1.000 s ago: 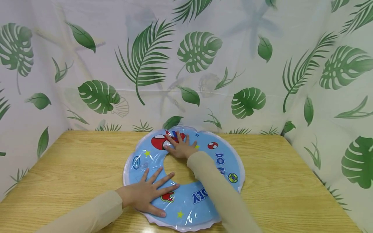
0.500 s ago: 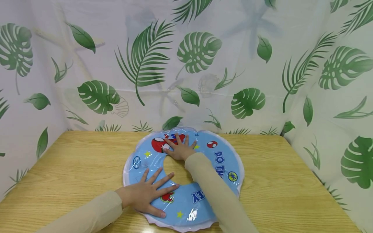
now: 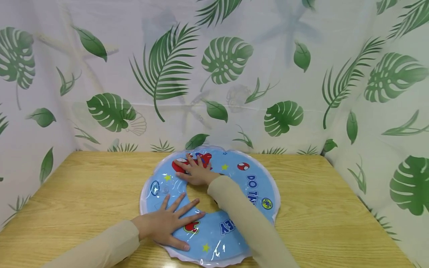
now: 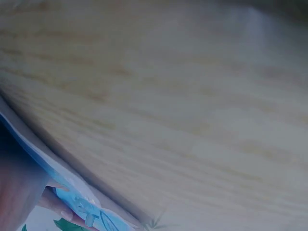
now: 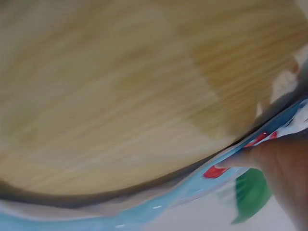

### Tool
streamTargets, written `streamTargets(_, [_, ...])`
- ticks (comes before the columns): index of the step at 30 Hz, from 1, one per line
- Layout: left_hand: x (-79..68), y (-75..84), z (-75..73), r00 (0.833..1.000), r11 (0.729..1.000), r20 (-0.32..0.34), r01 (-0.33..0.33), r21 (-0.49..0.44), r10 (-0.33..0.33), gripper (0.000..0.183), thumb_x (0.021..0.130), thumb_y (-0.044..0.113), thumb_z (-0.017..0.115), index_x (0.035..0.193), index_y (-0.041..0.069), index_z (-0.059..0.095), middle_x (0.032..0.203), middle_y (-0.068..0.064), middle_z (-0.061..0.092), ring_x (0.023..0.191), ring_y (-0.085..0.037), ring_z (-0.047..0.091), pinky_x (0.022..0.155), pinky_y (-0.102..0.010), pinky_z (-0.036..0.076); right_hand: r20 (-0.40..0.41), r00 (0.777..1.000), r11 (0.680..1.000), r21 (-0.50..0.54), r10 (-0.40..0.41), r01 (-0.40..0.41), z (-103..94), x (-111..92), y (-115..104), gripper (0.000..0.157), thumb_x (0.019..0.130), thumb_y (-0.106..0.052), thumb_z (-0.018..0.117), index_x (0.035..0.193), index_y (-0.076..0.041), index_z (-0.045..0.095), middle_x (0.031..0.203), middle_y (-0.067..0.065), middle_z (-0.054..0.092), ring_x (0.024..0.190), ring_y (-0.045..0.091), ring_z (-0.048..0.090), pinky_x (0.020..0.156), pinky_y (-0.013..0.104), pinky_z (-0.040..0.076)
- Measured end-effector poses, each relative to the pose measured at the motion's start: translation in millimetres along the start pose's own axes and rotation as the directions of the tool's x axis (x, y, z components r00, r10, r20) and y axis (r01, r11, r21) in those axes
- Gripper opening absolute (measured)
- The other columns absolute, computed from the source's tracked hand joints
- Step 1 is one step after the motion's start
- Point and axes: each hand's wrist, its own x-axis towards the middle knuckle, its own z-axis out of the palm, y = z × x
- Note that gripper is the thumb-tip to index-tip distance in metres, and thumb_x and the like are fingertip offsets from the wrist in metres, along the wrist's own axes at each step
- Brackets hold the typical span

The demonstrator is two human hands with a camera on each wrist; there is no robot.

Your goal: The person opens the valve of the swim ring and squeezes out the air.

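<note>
A blue swim ring (image 3: 214, 238) with a pale wavy rim lies flat on the table, printed with red cartoon figures, stars and letters. My left hand (image 3: 164, 225) rests on its near-left part with fingers spread straight. My right hand (image 3: 196, 173) lies across the far part, fingers spread over the red figure near the central hole. In the left wrist view a clear valve (image 4: 90, 219) stands up from the ring beside my fingers. The right wrist view shows my right hand (image 5: 281, 166) touching the ring's inner edge (image 5: 187, 190). My right sleeve hides part of the lettering.
The wooden table (image 3: 335, 223) extends to both sides of the ring. A white curtain (image 3: 187, 74) with green leaf prints encloses the back and both sides.
My right hand has slid a little left over the red figure on the ring's far part. My left hand stays in place. The head view has shifted slightly.
</note>
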Motion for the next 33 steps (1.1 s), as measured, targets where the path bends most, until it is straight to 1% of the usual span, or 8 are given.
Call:
streamTargets(2, [-0.6, 0.0, 0.2, 1.000, 1.000, -0.001, -0.001, -0.001, 0.001, 0.080, 0.079, 0.075, 0.034, 0.145, 0.041, 0.003, 0.155, 0.002, -0.009, 0.138, -0.043, -0.009, 0.099, -0.072, 0.000, 0.028, 0.999, 1.000, 0.001, -0.023, 0.023, 2.0, 1, -5, 0.059, 0.089, -0.065, 0.026, 0.141, -0.050, 0.004, 0.156, -0.002, -0.008, 0.140, 0.040, -0.008, 0.102, 0.070, 0.002])
streamTargets(4, [-1.0, 0.3, 0.0, 1.000, 1.000, -0.003, -0.003, -0.002, 0.003, 0.080, 0.080, 0.075, 0.034, 0.145, 0.041, 0.003, 0.155, 0.001, -0.009, 0.138, -0.043, -0.009, 0.099, -0.073, 0.000, 0.049, 0.998, 0.999, -0.029, -0.027, 0.029, 4.3, 2, -9, 0.058, 0.089, -0.065, 0.024, 0.140, -0.052, 0.001, 0.155, -0.004, -0.009, 0.140, 0.041, -0.009, 0.102, 0.070, 0.001])
streamTargets(9, [-1.3, 1.6, -0.3, 1.000, 1.000, 0.002, -0.001, -0.008, 0.001, 0.079, 0.080, 0.074, 0.035, 0.145, 0.041, 0.003, 0.156, 0.000, -0.008, 0.138, -0.042, -0.010, 0.099, -0.072, 0.000, 0.067, 0.998, 0.993, -0.116, 0.012, -0.004, 10.9, 6, -13, 0.055, 0.088, -0.067, 0.022, 0.138, -0.056, 0.001, 0.155, -0.006, -0.008, 0.139, 0.041, -0.010, 0.100, 0.072, 0.000])
streamTargets(14, [-1.1, 1.0, 0.6, 1.000, 1.000, 0.001, -0.001, -0.003, 0.001, 0.079, 0.080, 0.074, 0.035, 0.145, 0.041, 0.004, 0.156, 0.000, -0.008, 0.138, -0.043, -0.010, 0.099, -0.073, 0.001, 0.071, 0.997, 0.989, -0.146, 0.033, -0.022, 12.0, 7, -16, 0.054, 0.088, -0.066, 0.023, 0.138, -0.057, 0.003, 0.156, -0.006, -0.005, 0.139, 0.041, -0.011, 0.100, 0.072, 0.001])
streamTargets(25, [-1.8, 2.8, -2.4, 1.000, 1.000, 0.001, 0.000, -0.004, 0.000, 0.079, 0.081, 0.072, 0.037, 0.146, 0.039, 0.006, 0.156, -0.001, -0.007, 0.138, -0.044, -0.008, 0.099, -0.073, 0.002, 0.058, 0.998, 0.992, -0.129, 0.023, -0.016, 8.5, 8, -15, 0.055, 0.089, -0.064, 0.029, 0.139, -0.054, 0.010, 0.156, -0.005, 0.001, 0.139, 0.042, -0.006, 0.101, 0.071, 0.004])
streamTargets(28, [-1.2, 3.3, -2.2, 1.000, 1.000, -0.003, 0.001, 0.003, -0.001, 0.079, 0.081, 0.073, 0.037, 0.146, 0.039, 0.006, 0.156, -0.001, -0.007, 0.138, -0.044, -0.009, 0.099, -0.073, 0.003, 0.055, 0.998, 0.995, -0.097, 0.015, -0.010, 5.2, 6, -11, 0.056, 0.089, -0.063, 0.031, 0.141, -0.051, 0.011, 0.156, -0.004, 0.002, 0.140, 0.040, -0.005, 0.102, 0.070, 0.006])
streamTargets(31, [-0.6, 3.5, -2.0, 1.000, 1.000, -0.004, 0.006, 0.006, -0.006, 0.079, 0.080, 0.073, 0.036, 0.145, 0.040, 0.006, 0.156, 0.000, -0.007, 0.138, -0.043, -0.009, 0.099, -0.073, 0.003, 0.053, 0.999, 0.999, -0.037, 0.007, -0.005, -3.2, -1, -6, 0.058, 0.090, -0.060, 0.033, 0.142, -0.048, 0.012, 0.156, -0.002, 0.004, 0.141, 0.038, 0.000, 0.105, 0.067, 0.009])
streamTargets(33, [-0.3, 3.5, -1.7, 1.000, 1.000, -0.004, 0.009, 0.005, -0.009, 0.080, 0.080, 0.074, 0.036, 0.145, 0.041, 0.006, 0.156, 0.000, -0.007, 0.138, -0.044, -0.008, 0.099, -0.073, 0.003, 0.049, 0.999, 1.000, -0.023, 0.003, -0.002, -9.8, -7, -1, 0.058, 0.090, -0.059, 0.034, 0.143, -0.046, 0.013, 0.156, 0.000, 0.004, 0.141, 0.038, 0.003, 0.106, 0.065, 0.011])
